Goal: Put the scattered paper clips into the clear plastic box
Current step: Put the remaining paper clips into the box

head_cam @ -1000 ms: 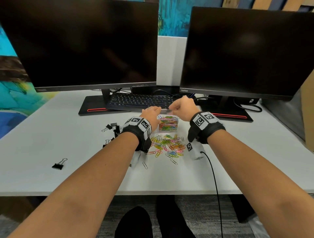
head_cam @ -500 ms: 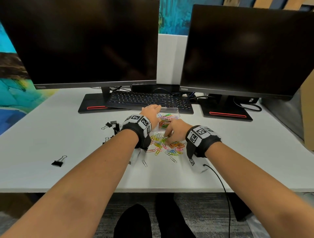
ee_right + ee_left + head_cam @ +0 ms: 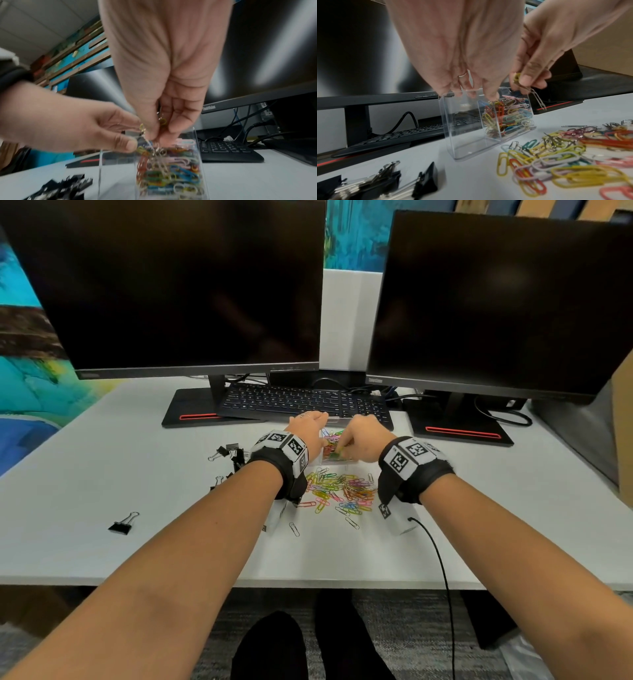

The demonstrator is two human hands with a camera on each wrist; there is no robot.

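While the black binder clips [image 3: 233,455] are lying at the left on the white bench [image 3: 137,474], the left hand [image 3: 306,428] is resting its nearly straight fingers [image 3: 489,93] on the top edge of the clear plastic box [image 3: 467,128] in the middle. The box is standing upright, with paper clips filling its right part. Just right, the right hand [image 3: 364,440] is pinching a few clips [image 3: 518,79] over the box. The scattered paper clips [image 3: 339,491] are lying just below the box.
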